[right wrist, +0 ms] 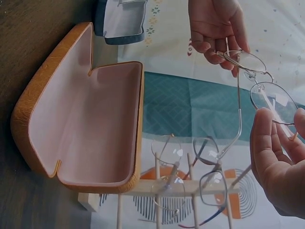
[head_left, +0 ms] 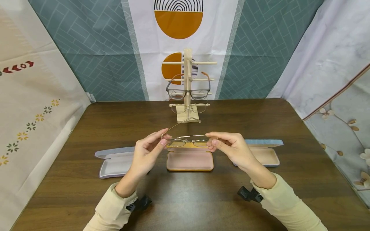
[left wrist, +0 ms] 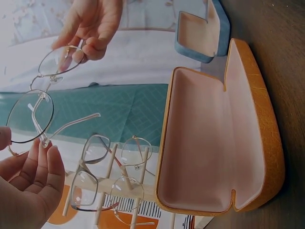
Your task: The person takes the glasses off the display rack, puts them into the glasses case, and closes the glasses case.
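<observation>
Both hands hold a pair of thin metal-framed eyeglasses (head_left: 189, 141) level above the table. My left hand (head_left: 147, 152) pinches the left end of the frame between thumb and fingers; my right hand (head_left: 234, 149) pinches the right end. The left temple arm stretches away from me, while the right one lies folded behind the lenses. Below the glasses, an orange-yellow glasses case (left wrist: 259, 119) with pink lining stands with its lid up and nothing inside.
Behind the hands stands a wooden display rack (head_left: 188, 70) bearing dark-framed glasses (head_left: 188, 91) and, lower, thin-framed glasses (head_left: 199, 105). A grey-lilac case (head_left: 115, 173) lies open at left, a blue case (head_left: 264, 142) open at right. Fabric hangs around the table.
</observation>
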A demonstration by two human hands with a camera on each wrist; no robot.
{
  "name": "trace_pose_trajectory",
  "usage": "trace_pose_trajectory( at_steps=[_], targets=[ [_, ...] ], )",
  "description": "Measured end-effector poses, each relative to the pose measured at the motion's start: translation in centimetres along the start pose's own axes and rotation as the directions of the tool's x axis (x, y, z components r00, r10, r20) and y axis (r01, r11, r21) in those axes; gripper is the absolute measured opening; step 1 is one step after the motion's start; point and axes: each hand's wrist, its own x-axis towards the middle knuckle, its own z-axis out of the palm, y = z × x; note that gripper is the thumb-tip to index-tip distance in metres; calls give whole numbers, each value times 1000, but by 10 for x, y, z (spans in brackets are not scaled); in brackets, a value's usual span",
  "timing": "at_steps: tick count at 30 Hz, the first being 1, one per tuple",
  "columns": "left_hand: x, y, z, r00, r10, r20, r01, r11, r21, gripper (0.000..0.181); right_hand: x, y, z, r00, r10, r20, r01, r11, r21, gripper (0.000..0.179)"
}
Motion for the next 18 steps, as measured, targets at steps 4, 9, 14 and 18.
trace_pose_trajectory(
  at_steps=[4, 9, 14, 18],
  targets=[
    [0, 0, 0, 1000, 11, 0, -11, 1000, 13, 29, 0, 0, 0, 1000, 0, 1, 0, 1000, 4, 25],
    [-1, 0, 0, 1000, 22, -1, -22, 999, 29, 29, 0, 0, 0, 1000, 12, -2, -12, 1000, -6, 25],
    [-1, 0, 0, 1000, 30, -6, -30, 999, 34, 29, 0, -1, 0, 1000, 25, -2, -25, 1000, -4, 25],
    [0, 0, 0, 999, 35, -7, -35, 999, 39, 28, 0, 1, 0, 1000, 9, 5, -9, 1000, 8, 26]
  ],
)
